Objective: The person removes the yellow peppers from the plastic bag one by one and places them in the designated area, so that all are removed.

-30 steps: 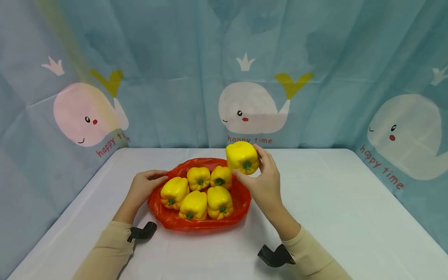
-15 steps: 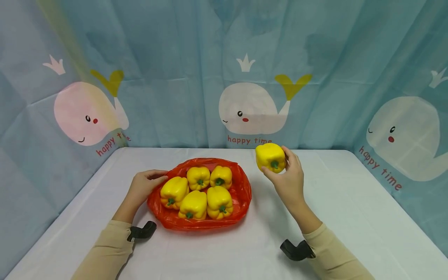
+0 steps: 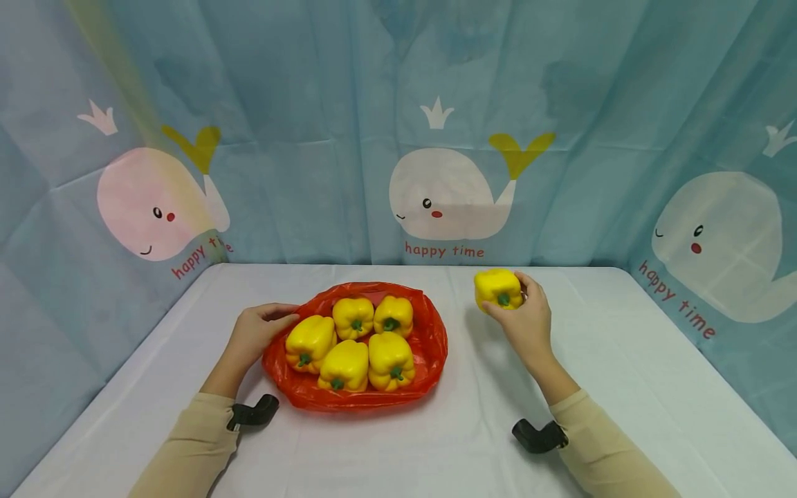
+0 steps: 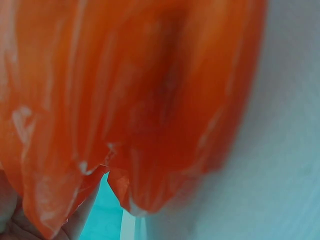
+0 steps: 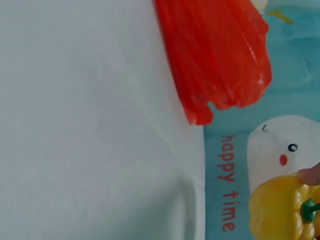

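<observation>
In the head view, a red plastic bag [image 3: 431,356] lies on the table with its mouth spread wide. Several yellow bell peppers [image 3: 344,365] with green stems rest inside it. At the bag's left rim, my left hand [image 3: 254,337] holds the plastic between thumb and fingers; the left wrist view is mostly filled by the bag's side [image 4: 135,100], with part of the hand behind it. Off to the right of the bag, my right hand [image 3: 528,325] grips one yellow bell pepper [image 3: 496,287], stem facing me. The right wrist view shows this pepper [image 5: 275,207] at its lower right corner.
A white-covered table [image 3: 623,387] carries the bag. Behind and at both sides hangs a blue curtain [image 3: 311,194] printed with whales. Black wrist devices [image 3: 540,437] are strapped over both sleeves.
My right hand has carried its bell pepper from over the bag's right rim to the right and, lately, slightly down. The left hand, bag and other peppers have stayed put.
</observation>
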A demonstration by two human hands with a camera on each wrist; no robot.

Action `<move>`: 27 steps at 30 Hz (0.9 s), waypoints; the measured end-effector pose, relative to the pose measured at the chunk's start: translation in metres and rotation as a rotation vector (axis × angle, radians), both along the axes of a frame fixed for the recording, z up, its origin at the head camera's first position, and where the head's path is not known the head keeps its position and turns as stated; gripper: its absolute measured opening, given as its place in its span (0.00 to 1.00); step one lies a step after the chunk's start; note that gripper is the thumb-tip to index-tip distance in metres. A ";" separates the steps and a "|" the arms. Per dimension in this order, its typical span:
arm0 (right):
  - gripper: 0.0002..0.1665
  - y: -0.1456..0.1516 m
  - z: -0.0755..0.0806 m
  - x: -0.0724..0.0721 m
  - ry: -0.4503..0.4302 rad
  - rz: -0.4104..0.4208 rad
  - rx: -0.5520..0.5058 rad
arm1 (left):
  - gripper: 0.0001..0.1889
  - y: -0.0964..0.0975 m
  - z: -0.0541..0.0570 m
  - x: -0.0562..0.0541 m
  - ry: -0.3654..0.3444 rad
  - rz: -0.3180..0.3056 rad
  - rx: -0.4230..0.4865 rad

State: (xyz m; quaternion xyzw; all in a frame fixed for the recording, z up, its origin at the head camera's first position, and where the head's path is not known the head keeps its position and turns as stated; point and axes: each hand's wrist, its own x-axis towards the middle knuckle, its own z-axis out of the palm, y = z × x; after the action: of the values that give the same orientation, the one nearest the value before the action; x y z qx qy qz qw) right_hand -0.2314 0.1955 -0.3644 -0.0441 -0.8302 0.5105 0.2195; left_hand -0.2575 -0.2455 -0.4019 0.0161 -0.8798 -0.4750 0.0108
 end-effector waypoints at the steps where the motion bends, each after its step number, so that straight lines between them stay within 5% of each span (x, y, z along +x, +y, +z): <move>1: 0.44 0.002 -0.001 -0.002 -0.010 -0.003 0.002 | 0.28 0.000 0.000 0.000 -0.001 0.001 -0.001; 13: 0.47 0.014 -0.014 -0.019 -0.118 0.004 0.067 | 0.27 0.000 0.000 0.000 0.004 -0.001 -0.006; 27: 0.48 0.012 -0.018 -0.022 -0.196 0.031 0.095 | 0.27 0.000 0.000 -0.001 -0.002 0.009 -0.014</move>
State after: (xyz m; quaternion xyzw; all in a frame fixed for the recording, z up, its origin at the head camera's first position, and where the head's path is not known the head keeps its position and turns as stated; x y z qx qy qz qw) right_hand -0.2537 0.2076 -0.3819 -0.0703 -0.8716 0.4672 0.1311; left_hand -0.2584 -0.2454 -0.4022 0.0203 -0.8830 -0.4689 0.0122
